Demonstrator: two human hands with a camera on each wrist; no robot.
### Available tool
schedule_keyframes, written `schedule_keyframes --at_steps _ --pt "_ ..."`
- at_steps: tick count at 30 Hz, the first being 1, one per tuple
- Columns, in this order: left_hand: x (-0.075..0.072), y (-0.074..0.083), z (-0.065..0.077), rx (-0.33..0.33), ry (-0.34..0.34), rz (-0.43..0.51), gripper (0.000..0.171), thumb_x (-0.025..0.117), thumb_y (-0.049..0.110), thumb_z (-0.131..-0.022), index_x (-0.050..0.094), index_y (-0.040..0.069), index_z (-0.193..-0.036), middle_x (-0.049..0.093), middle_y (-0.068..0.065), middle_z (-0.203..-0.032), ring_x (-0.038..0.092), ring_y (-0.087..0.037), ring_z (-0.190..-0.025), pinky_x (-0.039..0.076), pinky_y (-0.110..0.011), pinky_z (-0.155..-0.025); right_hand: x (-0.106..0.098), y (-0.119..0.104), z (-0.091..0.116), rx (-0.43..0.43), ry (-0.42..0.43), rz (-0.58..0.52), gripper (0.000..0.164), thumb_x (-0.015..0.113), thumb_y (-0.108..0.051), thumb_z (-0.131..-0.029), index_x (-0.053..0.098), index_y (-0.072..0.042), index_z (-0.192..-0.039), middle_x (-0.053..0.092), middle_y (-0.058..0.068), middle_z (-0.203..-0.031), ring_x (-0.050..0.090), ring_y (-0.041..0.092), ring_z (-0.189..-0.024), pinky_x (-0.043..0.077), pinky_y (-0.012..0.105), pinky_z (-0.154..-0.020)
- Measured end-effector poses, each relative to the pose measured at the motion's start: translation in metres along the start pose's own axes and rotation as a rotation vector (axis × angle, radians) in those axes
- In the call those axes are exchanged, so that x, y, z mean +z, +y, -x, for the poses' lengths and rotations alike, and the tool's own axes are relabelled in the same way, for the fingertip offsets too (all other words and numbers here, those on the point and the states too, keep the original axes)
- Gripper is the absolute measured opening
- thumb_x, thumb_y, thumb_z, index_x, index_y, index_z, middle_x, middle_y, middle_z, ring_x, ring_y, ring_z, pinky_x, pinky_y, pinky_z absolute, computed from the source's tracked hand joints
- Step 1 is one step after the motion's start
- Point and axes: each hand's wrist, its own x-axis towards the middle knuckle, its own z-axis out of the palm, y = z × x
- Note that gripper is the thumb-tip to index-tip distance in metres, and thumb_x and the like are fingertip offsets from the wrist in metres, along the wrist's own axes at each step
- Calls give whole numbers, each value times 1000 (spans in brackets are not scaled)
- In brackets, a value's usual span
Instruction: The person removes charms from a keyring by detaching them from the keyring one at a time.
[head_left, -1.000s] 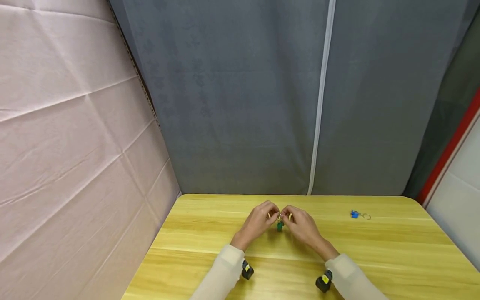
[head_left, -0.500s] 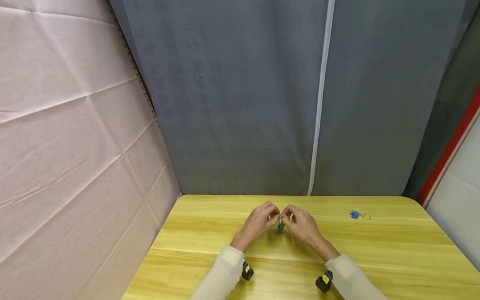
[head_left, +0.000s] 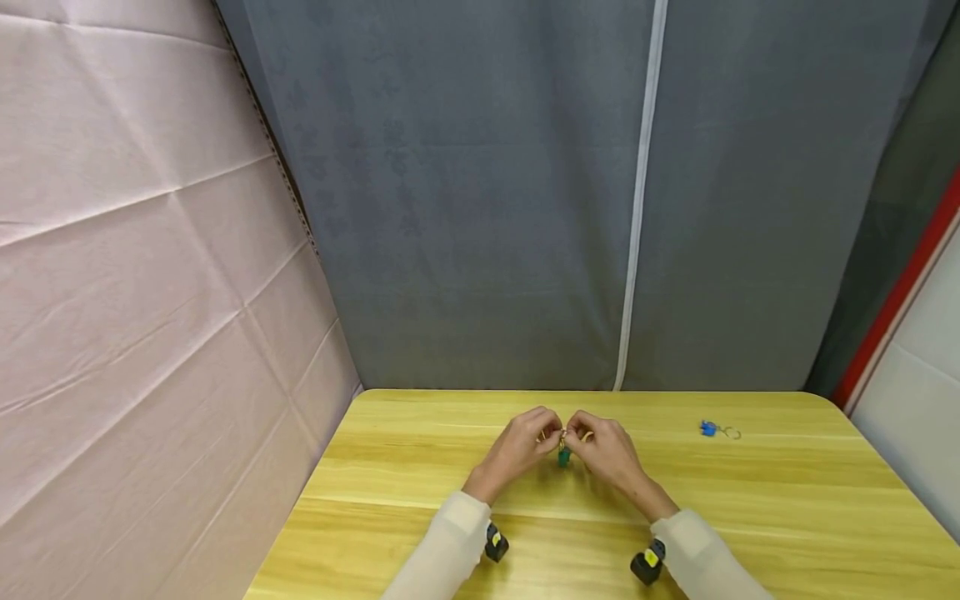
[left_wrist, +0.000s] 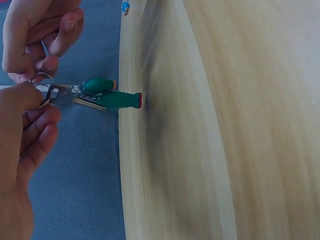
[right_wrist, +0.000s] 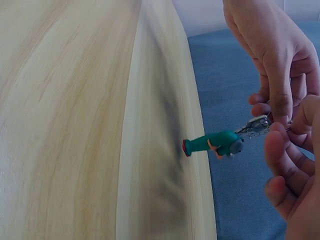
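My left hand and right hand meet over the middle of the table, fingertips pinching a metal key ring between them. From the ring hang metal keys and a small green figure charm. The charm shows a red end and a bit of orange in the right wrist view. In the left wrist view my left thumb and fingers pinch one side of the ring. My right fingers are at its other side, partly hiding it.
A blue charm with its own ring lies on the wooden table at the back right. Behind the table hangs a grey curtain. A pale pink cloth wall stands to the left.
Both hands stay together and shift only slightly to the right. The green charm turns a little below them. The blue charm lies still.
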Motion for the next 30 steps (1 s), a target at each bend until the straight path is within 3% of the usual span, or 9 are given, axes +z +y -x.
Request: schedule_keyframes --at_steps 8,30 --pt "-2 2 0 29 -5 32 8 67 6 -104 68 14 -103 70 2 -97 65 -5 -84 50 -6 -76 -1 -1 2 -2 -13 -88 14 67 -6 -94 68 -18 -87 69 -4 -75 47 -2 -37 44 24 -45" --pt "-4 1 -1 36 -19 68 9 66 5 -104 66 14 -102 70 1 -97 66 -5 -85 50 -5 -77 1 -3 3 3 11 -88 14 64 -2 -94 66 -15 -88 64 -6 -71 45 -3 -36 42 23 -46"
